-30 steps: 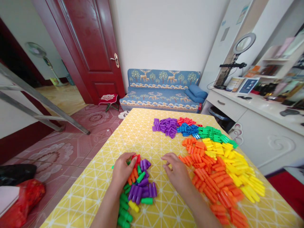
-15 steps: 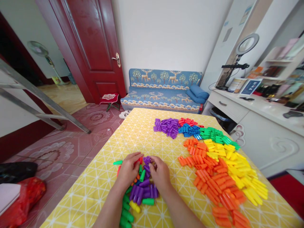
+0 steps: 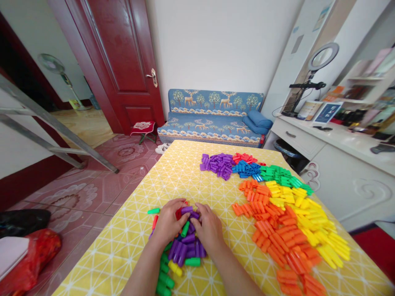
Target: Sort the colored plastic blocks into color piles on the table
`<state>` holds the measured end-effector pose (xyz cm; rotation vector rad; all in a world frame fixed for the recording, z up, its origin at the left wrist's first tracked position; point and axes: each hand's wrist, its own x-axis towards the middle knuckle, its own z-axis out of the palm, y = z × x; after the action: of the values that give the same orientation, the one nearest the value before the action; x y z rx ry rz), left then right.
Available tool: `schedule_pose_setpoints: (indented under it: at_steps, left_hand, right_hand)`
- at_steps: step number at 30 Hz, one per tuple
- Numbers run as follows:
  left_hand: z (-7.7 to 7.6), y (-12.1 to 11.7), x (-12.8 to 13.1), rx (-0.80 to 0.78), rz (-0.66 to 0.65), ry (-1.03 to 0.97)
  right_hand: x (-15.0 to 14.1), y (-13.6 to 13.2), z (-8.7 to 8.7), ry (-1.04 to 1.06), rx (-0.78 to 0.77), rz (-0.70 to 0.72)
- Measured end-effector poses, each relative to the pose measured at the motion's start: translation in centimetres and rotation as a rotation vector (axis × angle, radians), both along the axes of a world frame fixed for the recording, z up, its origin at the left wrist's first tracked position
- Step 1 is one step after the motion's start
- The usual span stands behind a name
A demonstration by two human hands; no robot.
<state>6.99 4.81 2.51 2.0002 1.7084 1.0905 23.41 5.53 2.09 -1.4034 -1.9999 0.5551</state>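
Note:
A mixed pile of small plastic tubes lies on the table between my hands. My left hand (image 3: 170, 220) curls over its left side, fingers closed around a purple tube (image 3: 187, 209), with a red one partly hidden under them. My right hand (image 3: 210, 227) bends in from the other side, thumb and fingers closed at a second purple tube (image 3: 194, 215). Below them are more purple tubes (image 3: 181, 251), a green tube (image 3: 193, 262), a yellow tube (image 3: 175, 268) and several green ones (image 3: 165, 279). Left of my left hand lie a green tube (image 3: 153, 211) and a red tube (image 3: 154, 222).
Sorted heaps of purple (image 3: 217, 165), red (image 3: 244, 158), blue (image 3: 246, 169), green (image 3: 282, 176), yellow (image 3: 311, 222) and orange tubes (image 3: 274, 234) cover the table's right side. Beyond the yellow tablecloth (image 3: 182, 164) stands a blue sofa (image 3: 210, 119); a white cabinet (image 3: 354, 181) is at right.
Purple tubes that stood end-up between my fingertips now lie flatter, one across at my left fingers. My right fingers have shifted slightly inward over the pile.

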Motion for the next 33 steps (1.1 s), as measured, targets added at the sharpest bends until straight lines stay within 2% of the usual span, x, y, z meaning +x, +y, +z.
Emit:
schedule_pose_setpoints:
  at_steps: [4, 8, 11, 17, 21, 24, 28, 33]
  left_hand:
    - [-0.2, 0.2, -0.2, -0.002, 0.032, -0.040]
    - [0.0, 0.2, -0.1, -0.022, 0.045, -0.048]
    - [0.2, 0.2, -0.1, -0.025, 0.040, -0.034]
    - [0.1, 0.2, 0.0, -0.030, 0.039, -0.032]
    - [0.2, 0.1, 0.0, -0.031, 0.044, -0.038]
    - [0.3, 0.1, 0.1, -0.035, 0.052, -0.044]
    - [0.5, 0.1, 0.1, -0.050, 0.064, -0.039]
    - [0.2, 0.2, 0.1, -0.045, 0.063, -0.031]
  right_hand:
    - [0.4, 0.5, -0.1, 0.002, 0.009, -0.008]
    - [1.5, 3.1, -0.3, 0.042, 0.024, -0.079]
    - [2.7, 6.8, 0.5, 0.055, 0.047, -0.143]
    - [4.8, 16.0, 3.8, -0.041, 0.122, -0.245]
    - [5.2, 20.0, 5.3, -0.130, 0.168, -0.243]
    - [5.0, 21.4, 5.6, -0.172, 0.181, -0.224]
    - [5.2, 22.4, 5.2, -0.165, 0.180, -0.218]
    - [5.6, 22.0, 4.3, -0.048, 0.210, -0.185]
